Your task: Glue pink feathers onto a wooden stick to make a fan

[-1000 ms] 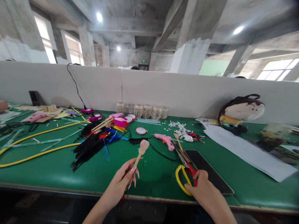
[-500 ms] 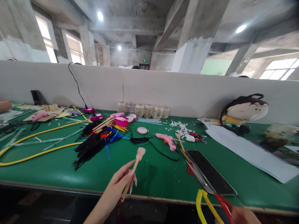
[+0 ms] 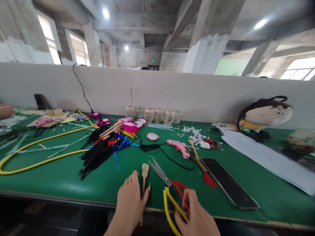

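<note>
Your left hand [image 3: 130,200] is closed around a wooden stick [image 3: 143,183], held upright near the near edge of the green workbench [image 3: 73,196], with its pale knob [image 3: 145,170] at the top. Your right hand [image 3: 194,213] grips the yellow and red handles [image 3: 169,205] of the scissors [image 3: 160,172], with the blades [image 3: 157,168] parted and pointing far and left. The finger position inside the loops appears closed, though the view is poor. Keep the blades clear of your left hand. A black phone [image 3: 228,182] lies to the right.
</note>
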A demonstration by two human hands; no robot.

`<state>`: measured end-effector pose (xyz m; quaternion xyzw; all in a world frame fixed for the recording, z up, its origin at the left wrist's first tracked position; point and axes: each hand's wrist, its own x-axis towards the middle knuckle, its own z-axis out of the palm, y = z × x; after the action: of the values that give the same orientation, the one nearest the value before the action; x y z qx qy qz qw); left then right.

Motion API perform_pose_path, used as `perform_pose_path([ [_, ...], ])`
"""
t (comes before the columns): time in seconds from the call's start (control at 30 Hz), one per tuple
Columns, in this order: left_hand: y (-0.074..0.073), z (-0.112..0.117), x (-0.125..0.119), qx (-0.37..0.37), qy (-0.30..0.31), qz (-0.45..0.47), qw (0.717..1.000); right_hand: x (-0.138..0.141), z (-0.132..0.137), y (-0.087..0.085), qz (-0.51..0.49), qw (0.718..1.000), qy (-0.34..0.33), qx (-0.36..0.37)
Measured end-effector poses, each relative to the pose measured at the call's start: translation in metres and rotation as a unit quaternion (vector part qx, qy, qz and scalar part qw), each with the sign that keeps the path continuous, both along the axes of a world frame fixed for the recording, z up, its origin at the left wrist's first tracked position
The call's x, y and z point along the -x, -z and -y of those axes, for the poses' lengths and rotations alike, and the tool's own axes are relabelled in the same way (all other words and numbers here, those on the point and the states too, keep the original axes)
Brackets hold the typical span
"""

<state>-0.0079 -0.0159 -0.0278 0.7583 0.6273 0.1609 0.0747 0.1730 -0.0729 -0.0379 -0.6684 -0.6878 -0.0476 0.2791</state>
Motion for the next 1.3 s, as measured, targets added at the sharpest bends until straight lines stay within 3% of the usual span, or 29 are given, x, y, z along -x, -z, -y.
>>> perform_pose_path([
  [0.17,-0.004,-0.005,-0.004,0.02,0.011,-0.036,0.999,-0.007,-0.028,-0.013,0.099,0.988,0.078,-0.087],
  [0.33,-0.001,-0.011,-0.004,0.005,0.017,-0.024,1.0,-0.022,-0.052,-0.052,0.174,0.971,0.053,-0.155],
  [0.4,0.001,-0.011,-0.003,-0.001,0.006,-0.015,1.0,-0.024,-0.055,-0.06,0.204,0.965,0.039,-0.163],
  [0.5,-0.001,-0.011,-0.004,0.012,0.001,-0.022,1.0,-0.019,-0.053,-0.054,0.216,0.968,0.007,-0.129],
  [0.67,-0.006,-0.013,-0.007,0.027,0.004,-0.045,0.999,-0.006,-0.044,-0.026,0.2,0.979,-0.013,0.038],
  [0.77,-0.005,-0.014,-0.008,0.028,0.003,-0.04,0.999,-0.003,-0.041,-0.021,0.215,0.971,-0.009,0.102],
  [1.0,-0.005,-0.018,-0.013,0.056,-0.01,-0.038,0.998,-0.002,-0.04,-0.029,0.268,0.959,0.017,0.09],
  [1.3,0.002,-0.019,-0.015,0.061,-0.018,-0.016,0.998,0.017,-0.026,-0.022,0.263,0.959,0.045,0.101],
])
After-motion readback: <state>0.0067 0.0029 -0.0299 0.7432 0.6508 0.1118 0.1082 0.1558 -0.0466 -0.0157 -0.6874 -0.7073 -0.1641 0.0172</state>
